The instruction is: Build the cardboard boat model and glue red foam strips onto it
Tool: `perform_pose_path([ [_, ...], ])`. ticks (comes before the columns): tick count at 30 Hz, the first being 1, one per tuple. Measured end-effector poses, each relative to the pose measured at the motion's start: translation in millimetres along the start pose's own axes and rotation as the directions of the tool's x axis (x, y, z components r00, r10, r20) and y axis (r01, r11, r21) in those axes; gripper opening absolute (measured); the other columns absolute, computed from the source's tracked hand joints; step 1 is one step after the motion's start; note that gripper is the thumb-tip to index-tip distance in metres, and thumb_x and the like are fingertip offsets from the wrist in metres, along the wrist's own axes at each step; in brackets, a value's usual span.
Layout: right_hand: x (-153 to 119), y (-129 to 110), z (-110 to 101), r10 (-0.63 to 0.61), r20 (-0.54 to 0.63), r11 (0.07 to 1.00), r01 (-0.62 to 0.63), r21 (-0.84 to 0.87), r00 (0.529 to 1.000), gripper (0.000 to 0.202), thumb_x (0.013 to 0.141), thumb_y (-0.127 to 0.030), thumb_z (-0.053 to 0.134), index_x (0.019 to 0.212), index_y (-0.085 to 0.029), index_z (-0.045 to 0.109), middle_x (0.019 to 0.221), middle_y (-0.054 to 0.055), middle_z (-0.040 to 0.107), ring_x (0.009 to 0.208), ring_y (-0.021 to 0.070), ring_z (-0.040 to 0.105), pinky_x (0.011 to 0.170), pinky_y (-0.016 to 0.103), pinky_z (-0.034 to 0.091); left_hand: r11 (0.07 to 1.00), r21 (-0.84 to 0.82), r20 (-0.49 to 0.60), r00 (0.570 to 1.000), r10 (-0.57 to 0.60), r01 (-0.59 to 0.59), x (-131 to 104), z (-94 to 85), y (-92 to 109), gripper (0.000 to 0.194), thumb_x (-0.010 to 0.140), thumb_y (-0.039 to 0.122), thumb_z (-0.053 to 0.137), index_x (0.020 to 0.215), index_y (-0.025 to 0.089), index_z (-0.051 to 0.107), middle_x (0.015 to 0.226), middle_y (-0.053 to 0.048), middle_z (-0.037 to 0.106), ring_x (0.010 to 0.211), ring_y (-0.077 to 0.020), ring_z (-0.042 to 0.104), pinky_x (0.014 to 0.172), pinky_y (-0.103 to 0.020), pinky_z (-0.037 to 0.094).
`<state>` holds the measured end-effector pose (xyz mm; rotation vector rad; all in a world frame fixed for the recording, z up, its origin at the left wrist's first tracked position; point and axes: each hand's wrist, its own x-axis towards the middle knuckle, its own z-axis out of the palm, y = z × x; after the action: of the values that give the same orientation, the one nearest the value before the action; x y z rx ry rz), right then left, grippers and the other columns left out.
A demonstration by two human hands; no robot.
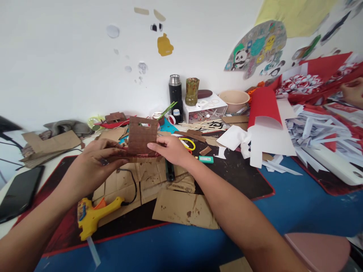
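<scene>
Both my hands hold a brown cardboard piece [138,139] up above the mat; it has an upright panel with a cut-out near its top and a flat part below. My left hand [98,158] pinches the flat part at its left end. My right hand [170,149] grips the panel's lower right side, thumb on its front face. Below my left hand lies a yellow glue gun [96,217] with a clear glue stick poking out of it. Brown-stained cardboard sheets [184,209] lie under and in front of my hands.
A black phone [21,192] lies at the left. Behind my hands stand a black thermos [175,94], an amber glass [192,91] and a white box [207,109]. Paper strips [320,124] and a red paper roll [265,107] crowd the right. A turquoise box [205,159] rests on the mat.
</scene>
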<state>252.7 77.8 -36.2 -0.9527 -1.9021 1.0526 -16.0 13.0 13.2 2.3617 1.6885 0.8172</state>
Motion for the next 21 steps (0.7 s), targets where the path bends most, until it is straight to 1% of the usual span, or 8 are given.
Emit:
perform_pose_path([
  [2,-0.4,0.2,0.1,0.015,0.001,1.0,-0.015,-0.005,1.0,0.056,0.105,-0.054,0.069,0.065,-0.022,0.046,0.066,-0.005,0.038,0.068,0.0147,0.039,0.066,0.032,0.024,1.0,0.012,0.014,1.0,-0.014,0.014,1.7,0.9,1.0,0.033,0.092,0.058,0.066,0.098,0.033,0.086,0.105,-0.005,0.078,0.106,-0.0306,0.069,0.1,-0.048,0.053],
  [6,-1.3,1.5,1.7,0.018,-0.017,1.0,-0.019,-0.019,1.0,0.055,0.106,-0.053,0.069,0.065,-0.022,0.048,0.066,-0.005,0.041,0.068,0.0149,0.04,0.066,0.032,0.025,0.995,0.033,0.024,0.995,-0.098,0.097,2.0,2.3,3.7,0.034,0.09,0.058,0.065,0.097,0.032,0.086,0.104,-0.005,0.077,0.106,-0.0311,0.068,0.103,-0.048,0.055],
  [8,-1.7,2.2,3.0,0.01,-0.028,1.0,-0.011,-0.025,1.0,0.053,0.107,-0.054,0.069,0.068,-0.021,0.055,0.066,-0.005,0.047,0.068,0.0156,0.044,0.066,0.032,0.027,0.989,0.07,0.017,0.992,-0.129,0.127,1.5,2.7,5.2,0.036,0.09,0.059,0.063,0.095,0.032,0.086,0.102,-0.005,0.076,0.106,-0.0318,0.067,0.101,-0.049,0.056],
  [11,-2.2,2.3,4.6,-0.011,-0.043,1.0,0.011,0.0,0.999,0.038,0.108,-0.053,0.069,0.088,-0.021,0.074,0.08,-0.001,0.066,0.078,0.0182,0.057,0.072,0.031,0.037,0.982,0.106,-0.017,0.988,-0.155,0.156,1.4,2.2,7.2,0.039,0.088,0.061,0.061,0.094,0.033,0.085,0.104,-0.006,0.076,0.108,-0.0332,0.067,0.099,-0.049,0.055],
  [13,-2.2,1.4,4.9,-0.032,-0.06,0.999,0.034,0.038,0.998,0.029,0.108,-0.049,0.07,0.105,-0.022,0.079,0.096,0.001,0.076,0.088,0.0198,0.064,0.079,0.031,0.043,0.977,0.108,-0.033,0.983,-0.183,0.186,2.1,1.4,7.9,0.039,0.087,0.063,0.061,0.094,0.033,0.085,0.106,-0.005,0.076,0.109,-0.0333,0.068,0.099,-0.048,0.055],
  [14,-2.2,0.8,4.8,-0.046,-0.066,0.997,0.05,0.053,0.997,0.028,0.107,-0.048,0.07,0.107,-0.022,0.079,0.101,0.002,0.078,0.092,0.0202,0.066,0.083,0.031,0.045,0.973,0.108,-0.037,0.979,-0.2,0.203,2.6,1.0,8.0,0.04,0.086,0.063,0.061,0.094,0.033,0.085,0.106,-0.005,0.076,0.109,-0.033,0.068,0.099,-0.047,0.055],
  [17,-1.9,-0.3,4.4,-0.11,-0.068,0.993,0.113,0.045,0.992,0.025,0.106,-0.045,0.073,0.1,-0.021,0.077,0.107,0.004,0.078,0.099,0.0211,0.068,0.089,0.032,0.048,0.966,0.109,-0.044,0.972,-0.231,0.234,3.8,-0.1,8.3,0.04,0.086,0.063,0.06,0.093,0.032,0.084,0.106,-0.005,0.077,0.107,-0.0317,0.069,0.098,-0.045,0.055],
  [21,-2.1,1.2,5.0,-0.18,-0.053,0.978,0.174,-0.113,0.982,0.021,0.102,-0.038,0.081,0.094,-0.019,0.075,0.105,0.006,0.076,0.108,0.0243,0.066,0.092,0.035,0.048,0.967,0.11,-0.063,0.972,-0.226,0.232,3.8,-1.9,11.4,0.039,0.087,0.063,0.061,0.094,0.032,0.083,0.107,-0.005,0.079,0.111,-0.0342,0.068,0.098,-0.047,0.055],
])
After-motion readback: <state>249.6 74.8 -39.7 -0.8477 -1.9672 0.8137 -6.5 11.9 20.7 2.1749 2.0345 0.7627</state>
